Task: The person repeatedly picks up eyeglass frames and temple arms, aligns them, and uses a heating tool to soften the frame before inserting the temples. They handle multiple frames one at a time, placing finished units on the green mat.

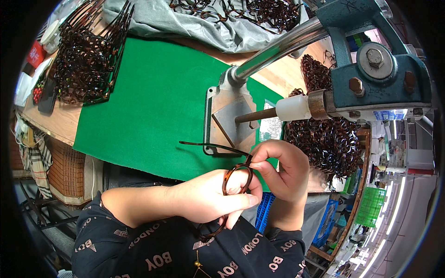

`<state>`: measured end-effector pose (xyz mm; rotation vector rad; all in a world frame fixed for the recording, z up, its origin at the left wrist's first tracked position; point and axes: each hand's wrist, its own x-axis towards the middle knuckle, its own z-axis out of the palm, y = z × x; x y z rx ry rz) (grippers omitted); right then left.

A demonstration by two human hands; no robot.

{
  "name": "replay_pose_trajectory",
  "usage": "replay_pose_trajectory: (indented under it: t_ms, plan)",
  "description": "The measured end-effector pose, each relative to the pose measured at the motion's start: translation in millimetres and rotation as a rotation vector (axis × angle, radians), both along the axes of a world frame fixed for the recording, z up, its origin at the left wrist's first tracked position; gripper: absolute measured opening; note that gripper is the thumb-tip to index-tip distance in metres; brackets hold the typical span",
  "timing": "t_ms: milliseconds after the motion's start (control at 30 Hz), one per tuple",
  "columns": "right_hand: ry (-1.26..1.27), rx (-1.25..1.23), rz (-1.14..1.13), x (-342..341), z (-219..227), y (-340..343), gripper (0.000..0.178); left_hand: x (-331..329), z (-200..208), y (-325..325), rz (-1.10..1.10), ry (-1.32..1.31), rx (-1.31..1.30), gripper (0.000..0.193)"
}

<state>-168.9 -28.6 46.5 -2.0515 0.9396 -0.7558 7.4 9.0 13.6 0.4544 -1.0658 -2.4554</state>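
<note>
My left hand (215, 194) is closed round a brown tortoiseshell eyeglass frame (225, 181), its fingers over the middle of the front. One round rim shows above the thumb, and the other hangs below the fingers. At the upper rim's hinge end, my right hand (282, 170) pinches the frame where a dark temple arm (211, 145) joins it. That temple arm stretches out leftward over the green mat (139, 106). Just beyond my hands stands a bench press with a metal base (245, 132), a steel column (278, 44) and a teal head (343, 78). The other temple arm cannot be made out.
Heaps of tortoiseshell frames lie at the left (88, 69), at the right beside the press (320, 143), and on a grey cloth (153, 23) at the back. The press spindle (257, 116) juts out over the base. A green basket (371, 206) is farther right.
</note>
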Motion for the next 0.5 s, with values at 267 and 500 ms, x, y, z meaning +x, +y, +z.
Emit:
replay_pose_trajectory:
  t_ms: [267, 500]
  plan:
    - [-0.397, 0.181, -0.015, -2, -27, 4, 0.008, -2, 3, -1, 0.005, 0.051, 0.025, 0.016]
    - [-0.383, 0.212, 0.061, -3, -27, -3, 0.009, -1, 2, -1, 0.037, 0.033, 0.039, 0.015]
